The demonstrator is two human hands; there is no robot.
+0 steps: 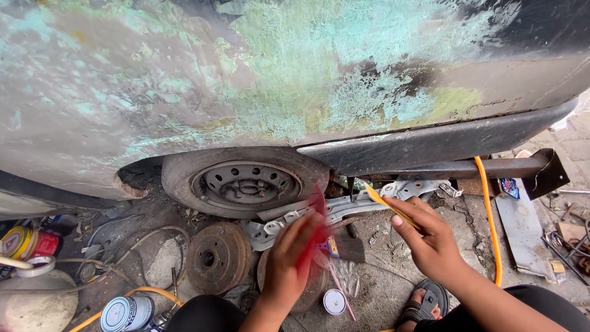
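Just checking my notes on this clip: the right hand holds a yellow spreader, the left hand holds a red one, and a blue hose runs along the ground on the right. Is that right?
Not quite. The hose on the right is orange, not blue, as the head view shows. The rest stands: the right hand holds a yellow spreader, and the left hand holds a red one, blurred.

place: outdoor car-repair yard | sanded car body [246, 74] | bare wheel [243, 181] | brake drum [218, 257]

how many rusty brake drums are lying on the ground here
2. One brake drum lies below the wheel, left of the left hand. A second drum is mostly hidden under that hand; others may be hidden.
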